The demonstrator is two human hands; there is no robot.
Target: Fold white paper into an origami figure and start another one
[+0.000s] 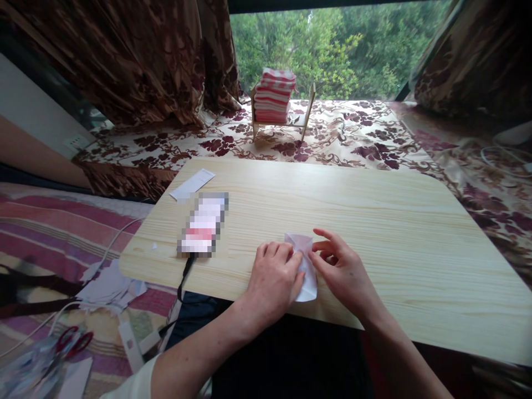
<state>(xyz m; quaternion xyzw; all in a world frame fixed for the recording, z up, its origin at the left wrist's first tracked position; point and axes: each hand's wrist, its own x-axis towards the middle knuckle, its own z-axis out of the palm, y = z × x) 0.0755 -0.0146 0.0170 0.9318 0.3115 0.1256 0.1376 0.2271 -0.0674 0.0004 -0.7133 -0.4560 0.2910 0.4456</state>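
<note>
2 hands on 1 folded paper, white, over 1 counter (394, 233). Left hand (272, 271): fingers pressed together on the left side of the folded paper (308, 285). Right hand (344, 271): fingers partly spread at its right edge; couldn't tell if pinching. 1 phone (203, 227) lay left of the left fingers, 1 paper strip (193, 184) just past it. 1 cloth stack (272, 102) sat on 1 wooden rack (282, 124), well beyond the fingers.
</note>
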